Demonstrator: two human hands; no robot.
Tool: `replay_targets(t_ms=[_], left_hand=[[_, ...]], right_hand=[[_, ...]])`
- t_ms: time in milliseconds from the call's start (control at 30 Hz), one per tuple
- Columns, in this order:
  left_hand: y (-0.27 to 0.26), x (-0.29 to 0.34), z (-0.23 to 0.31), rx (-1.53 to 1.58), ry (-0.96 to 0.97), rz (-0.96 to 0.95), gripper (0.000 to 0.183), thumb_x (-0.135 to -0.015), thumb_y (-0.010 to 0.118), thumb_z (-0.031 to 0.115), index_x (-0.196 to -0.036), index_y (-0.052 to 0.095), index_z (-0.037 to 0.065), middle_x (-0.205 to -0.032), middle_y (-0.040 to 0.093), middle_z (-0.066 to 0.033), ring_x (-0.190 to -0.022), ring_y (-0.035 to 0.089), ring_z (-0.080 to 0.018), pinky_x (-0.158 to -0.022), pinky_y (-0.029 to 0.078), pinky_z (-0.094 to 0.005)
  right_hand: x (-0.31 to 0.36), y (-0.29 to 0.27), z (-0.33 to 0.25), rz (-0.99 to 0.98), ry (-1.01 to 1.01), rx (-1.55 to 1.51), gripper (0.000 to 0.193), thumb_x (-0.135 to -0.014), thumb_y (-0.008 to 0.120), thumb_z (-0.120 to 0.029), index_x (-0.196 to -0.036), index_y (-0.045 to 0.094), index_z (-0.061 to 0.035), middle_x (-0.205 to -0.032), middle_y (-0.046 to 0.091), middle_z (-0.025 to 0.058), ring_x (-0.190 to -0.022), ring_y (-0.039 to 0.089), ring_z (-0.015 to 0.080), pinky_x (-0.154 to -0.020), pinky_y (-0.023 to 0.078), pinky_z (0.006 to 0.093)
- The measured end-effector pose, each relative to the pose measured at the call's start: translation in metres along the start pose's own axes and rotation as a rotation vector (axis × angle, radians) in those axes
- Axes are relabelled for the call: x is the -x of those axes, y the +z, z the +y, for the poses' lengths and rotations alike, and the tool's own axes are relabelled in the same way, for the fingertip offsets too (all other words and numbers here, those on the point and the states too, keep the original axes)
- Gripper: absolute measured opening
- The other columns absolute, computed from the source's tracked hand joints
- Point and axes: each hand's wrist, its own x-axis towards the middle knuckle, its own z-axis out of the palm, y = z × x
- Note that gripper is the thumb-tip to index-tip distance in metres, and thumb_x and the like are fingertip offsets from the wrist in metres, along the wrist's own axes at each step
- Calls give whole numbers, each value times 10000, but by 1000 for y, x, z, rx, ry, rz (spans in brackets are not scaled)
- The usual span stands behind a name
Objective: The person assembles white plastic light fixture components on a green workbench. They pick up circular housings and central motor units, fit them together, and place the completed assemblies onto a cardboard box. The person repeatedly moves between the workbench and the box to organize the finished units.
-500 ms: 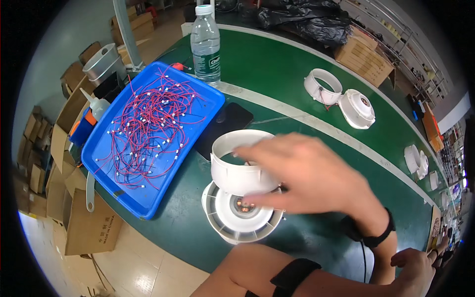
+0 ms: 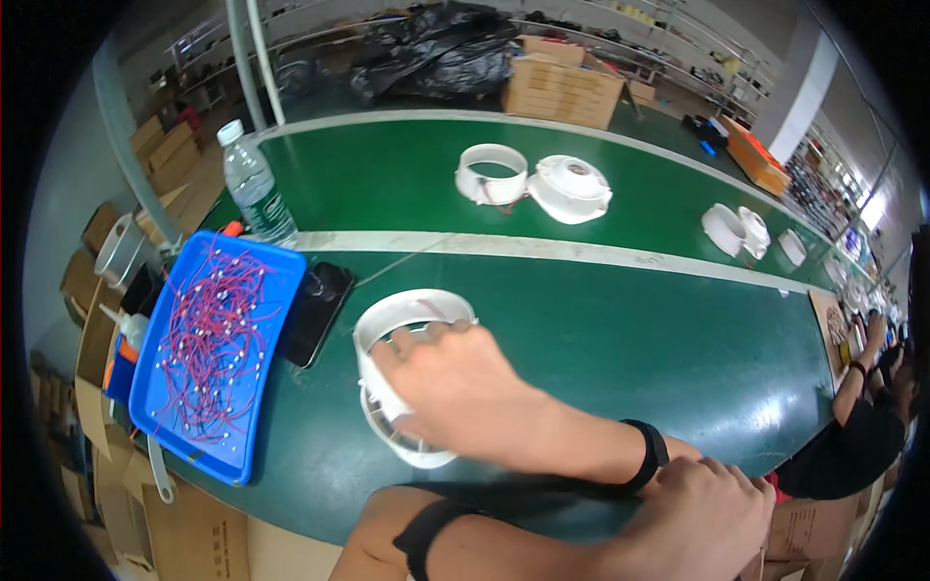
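Note:
A white plastic ring (image 2: pixel 373 324) stands on top of a round white ribbed fan housing (image 2: pixel 426 459), on the green table near me. My right hand (image 2: pixel 446 382) grips the ring's near rim, its fingers reaching over into the opening and its thumb low outside. This hand covers much of the housing. My left arm lies bent along the near table edge. My left hand (image 2: pixel 702 513) is curled against my right forearm, just past the black wristband. Its fingertips are hidden.
At the left, a blue tray (image 2: pixel 247 426) holds tangled red wires with white connectors. A black phone (image 2: pixel 318 315) and a water bottle (image 2: pixel 257 189) are nearby. Across the white strip sit another white ring (image 2: pixel 465 184) and housing (image 2: pixel 572 194). Co-workers sit far right.
The view has swung to the right. My right hand, blurred and spread over the ring before, has closed on its rim. My left hand has come against my right forearm.

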Motion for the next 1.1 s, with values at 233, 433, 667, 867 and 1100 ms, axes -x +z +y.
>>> replay_targets(t_ms=[233, 433, 667, 867, 1100], left_hand=[[-83, -8, -27, 92, -141, -232, 331, -795, 649, 131, -1091, 565, 9, -817, 653, -151, -714, 686, -282, -588, 543, -361], [-109, 2, -93, 151, -213, 46, 451, -792, 681, 60, -1227, 565, 28, -910, 684, -135, -822, 696, -262, -722, 550, -339], [-110, -11, -124, -16, -513, 429, 435, -831, 638, 117, -1250, 558, 29, -1034, 670, -120, -942, 645, -201, -760, 524, -312], [-105, -15, -134, -139, -315, 581, 614, -783, 658, 67, -1375, 504, 111, -1308, 553, -132, -1024, 614, -197, -733, 537, -303], [-115, 21, -128, 3, -353, -237, 458, -648, 792, 117, -1066, 632, 19, -998, 643, -138, -816, 645, -256, -687, 525, -335]], right_hand=[[43, -55, 121, 17, 141, -314, 316, -845, 665, -317, -854, 650, -2, -799, 661, 218, -778, 653, 371, -692, 499, 457], [88, -110, 143, 583, 273, -1111, 357, -978, 544, -278, -1112, 590, 50, -773, 678, 121, -611, 661, 154, -547, 538, 269], [99, -122, 149, 653, -119, -1466, 415, -1004, 424, -280, -1181, 533, 79, -669, 625, 154, -485, 601, 206, -456, 506, 299], [106, -128, 128, 507, 43, -1143, 368, -958, 565, -254, -1092, 605, 86, -727, 663, 120, -551, 651, 161, -484, 541, 272], [96, -135, 99, 34, -138, -477, 195, -852, 667, -155, -747, 630, 6, -595, 613, 66, -527, 618, 169, -526, 470, 260]])
